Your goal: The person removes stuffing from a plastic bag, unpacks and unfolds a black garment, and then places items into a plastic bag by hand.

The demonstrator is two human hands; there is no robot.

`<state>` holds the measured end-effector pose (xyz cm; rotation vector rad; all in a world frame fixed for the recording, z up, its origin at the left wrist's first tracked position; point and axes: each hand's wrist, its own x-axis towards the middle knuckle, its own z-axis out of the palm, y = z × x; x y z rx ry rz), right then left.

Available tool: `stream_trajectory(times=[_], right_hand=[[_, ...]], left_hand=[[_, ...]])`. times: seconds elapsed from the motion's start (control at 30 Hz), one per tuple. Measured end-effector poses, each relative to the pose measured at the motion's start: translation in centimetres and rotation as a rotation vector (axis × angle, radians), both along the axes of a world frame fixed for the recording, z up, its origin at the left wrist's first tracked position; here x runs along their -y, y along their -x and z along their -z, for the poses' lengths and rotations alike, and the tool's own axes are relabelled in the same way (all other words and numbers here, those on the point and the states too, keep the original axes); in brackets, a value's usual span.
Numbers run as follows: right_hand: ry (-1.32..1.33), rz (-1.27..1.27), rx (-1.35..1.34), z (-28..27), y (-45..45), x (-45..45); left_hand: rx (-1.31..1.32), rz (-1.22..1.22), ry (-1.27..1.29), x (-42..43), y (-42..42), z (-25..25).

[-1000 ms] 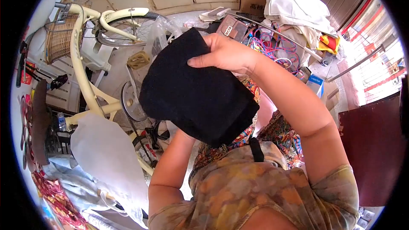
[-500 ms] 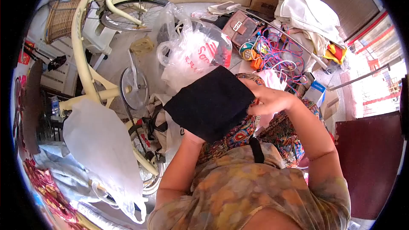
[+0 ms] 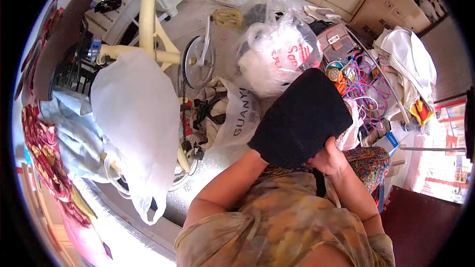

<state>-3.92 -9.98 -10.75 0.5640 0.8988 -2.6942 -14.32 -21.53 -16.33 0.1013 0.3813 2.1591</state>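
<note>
A piece of black cloth (image 3: 302,118), roughly four-sided, is spread out in front of my chest. My left hand (image 3: 256,158) goes under its lower left corner; only the wrist end shows and the fingers are hidden by the fabric. At the lower right edge, my right hand (image 3: 330,159) grips the cloth, thumb on the upper face and the other fingers mostly out of sight. Below the cloth lies a colourful patterned fabric (image 3: 368,160) over my lap.
A pale yellow bicycle (image 3: 147,20) stands at the left, with a white plastic bag (image 3: 136,118) hanging near it. Ahead are a clear bag with red print (image 3: 282,57), a brown bag (image 3: 339,42) and tangled cords (image 3: 366,84). A cardboard box (image 3: 391,7) stands farther back.
My view has turned left. My right hand has moved from the cloth's upper right side to its lower right edge and now grips it. The cloth is more tilted.
</note>
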Motion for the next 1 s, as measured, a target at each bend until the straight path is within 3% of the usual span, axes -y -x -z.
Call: stream_trajectory(times=[0.27,0.4,0.47,0.5,0.57,0.6,0.67,0.7,0.77,0.83,0.9,0.97,1.0], right_hand=[[0.04,-0.035,0.081,-1.9,5.6,0.6],[-0.047,-0.001,0.099,-2.2,7.8,0.9],[-0.012,0.093,0.065,-2.6,8.8,0.9],[-0.018,0.115,0.063,-2.8,9.2,0.9],[-0.033,0.119,0.041,-2.8,10.3,0.7],[-0.045,0.13,0.021,-2.8,10.8,0.7],[-0.039,0.13,0.016,-2.8,11.8,1.1],[-0.013,0.129,0.015,-2.8,12.3,1.2],[0.051,0.103,0.006,-2.4,13.6,1.2],[0.038,0.084,-0.027,-2.7,14.7,2.0],[-0.014,0.077,-0.059,-2.9,15.8,3.3],[0.005,0.006,-0.101,-2.9,16.8,5.0],[0.031,-0.033,-0.107,-2.8,17.3,5.9]], left_hand=[[-0.338,0.032,0.256,9.3,2.2,-3.1],[-0.868,-0.364,1.052,12.8,4.6,-0.8],[-0.894,-0.527,1.52,15.4,5.5,3.8],[-0.889,-0.529,1.52,16.2,5.7,5.5],[-0.733,-0.539,1.776,17.1,6.2,8.2],[-0.729,-0.539,1.777,16.8,6.7,9.1],[-0.142,-0.723,1.537,15.7,7.7,10.9],[-0.138,-0.726,1.536,15.3,8.0,11.9],[-0.082,-0.827,1.212,14.4,8.4,13.3],[-0.46,-0.64,1.184,12.5,6.8,9.2],[-0.858,-0.172,1.496,10.4,5.3,4.6],[-1.203,-0.05,1.571,8.5,3.3,6.4],[-1.201,-0.051,1.572,8.1,2.7,6.9]])
